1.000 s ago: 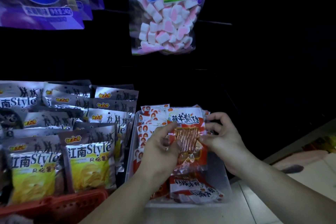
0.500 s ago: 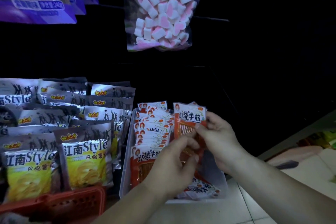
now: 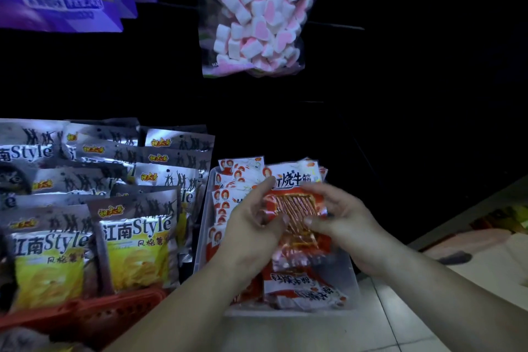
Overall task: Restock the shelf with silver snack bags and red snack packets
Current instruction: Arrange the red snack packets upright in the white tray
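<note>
A red snack packet [image 3: 295, 208] was pinched between left hand [image 3: 251, 220] and right hand [image 3: 343, 223], seemingly to be stood in the clear bin [image 3: 351, 270].

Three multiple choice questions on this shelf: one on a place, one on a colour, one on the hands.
1. The marshmallow bag hangs: A) above the clear bin B) in a drawer C) on the floor
2. The basket holding silver snack bags is: A) blue B) red C) green
3. The left hand and right hand: A) hang idle B) hold one red packet C) lift a silver bag
Answers: A, it hangs over the bin; B, its rim is red; B, both grip the packet.
</note>
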{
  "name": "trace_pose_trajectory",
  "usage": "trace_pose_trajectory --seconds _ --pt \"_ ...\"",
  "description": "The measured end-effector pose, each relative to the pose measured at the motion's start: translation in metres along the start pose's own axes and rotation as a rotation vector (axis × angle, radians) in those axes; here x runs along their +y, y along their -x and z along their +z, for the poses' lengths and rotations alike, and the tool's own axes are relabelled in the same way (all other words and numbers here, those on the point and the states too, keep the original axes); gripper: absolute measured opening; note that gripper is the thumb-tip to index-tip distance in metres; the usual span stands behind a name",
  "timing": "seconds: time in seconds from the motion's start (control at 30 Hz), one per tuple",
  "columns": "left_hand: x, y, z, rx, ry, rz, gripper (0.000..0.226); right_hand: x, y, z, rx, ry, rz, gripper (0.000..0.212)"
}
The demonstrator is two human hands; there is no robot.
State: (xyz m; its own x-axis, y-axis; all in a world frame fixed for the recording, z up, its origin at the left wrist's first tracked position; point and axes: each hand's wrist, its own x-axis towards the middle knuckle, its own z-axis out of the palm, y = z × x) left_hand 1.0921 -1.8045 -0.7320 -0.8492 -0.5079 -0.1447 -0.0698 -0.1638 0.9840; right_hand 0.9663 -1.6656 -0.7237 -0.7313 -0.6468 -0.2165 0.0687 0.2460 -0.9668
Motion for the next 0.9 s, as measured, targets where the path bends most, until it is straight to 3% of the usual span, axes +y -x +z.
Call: trace_pose_trajectory --seconds 0.23,0.43,0.53,0.6,0.67,0.77,0.9 --pt "-0.01 0.01 0.003 -0.157 0.027 -0.097 0.082 0.004 -0.005 0.003 0.172 -0.006 0.003 0.044" --pt "-0.01 0.002 0.001 -0.051 -0.122 -0.016 0.051 0.008 0.0 -0.005 0.017 0.11 -0.016 0.05" --pt "-0.01 -0.002 -0.001 -0.015 -0.118 0.016 0.034 0.008 -0.002 -0.005 0.163 0.058 -0.103 0.046" --pt "-0.012 -0.003 0.001 -0.023 -0.141 0.045 0.02 0.003 -0.009 -0.01 0.235 0.089 -0.17 0.06" --pt "-0.018 -0.006 0.0 -0.021 -0.211 0.066 0.023 -0.003 -0.014 -0.015 0.208 0.166 -0.207 0.074" --pt "-0.037 -0.018 -0.006 0.014 -0.339 0.064 0.04 0.0 -0.021 -0.021 0.176 0.419 -0.242 0.034" --pt "-0.057 -0.025 -0.011 0.036 -0.365 0.004 0.039 0.032 -0.02 -0.022 0.054 0.484 -0.101 0.039"
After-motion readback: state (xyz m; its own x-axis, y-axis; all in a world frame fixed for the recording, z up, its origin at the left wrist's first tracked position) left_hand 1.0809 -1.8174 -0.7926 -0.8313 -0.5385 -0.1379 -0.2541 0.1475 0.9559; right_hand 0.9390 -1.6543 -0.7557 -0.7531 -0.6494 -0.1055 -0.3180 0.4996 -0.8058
